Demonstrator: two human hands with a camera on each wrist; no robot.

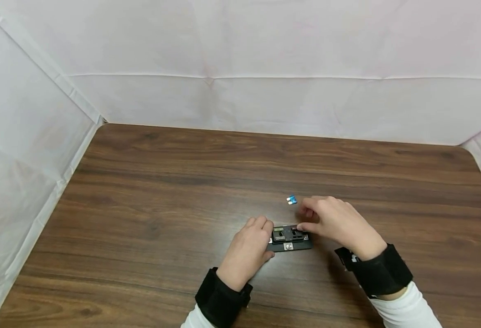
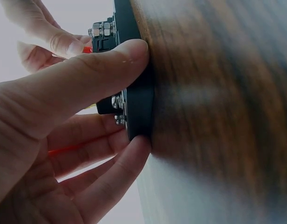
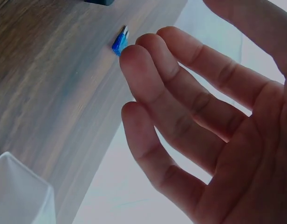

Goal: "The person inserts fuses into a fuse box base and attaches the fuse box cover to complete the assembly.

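Note:
A black fuse block with metal screw terminals lies on the table. My left hand grips its left end, thumb on the near edge and fingers round the far side, as the left wrist view also shows. My right hand is over the right end, its thumb tip touching the top and its index finger held apart. A small red piece shows beside the right thumb in the left wrist view. Behind the block lies a blue blade fuse, just left of the right fingers; its metal prongs show in the right wrist view.
The brown wood-grain table is bounded by white cloth walls at the back and sides. A whitish, box-like edge stands at the lower left of the right wrist view. Each wrist wears a black band.

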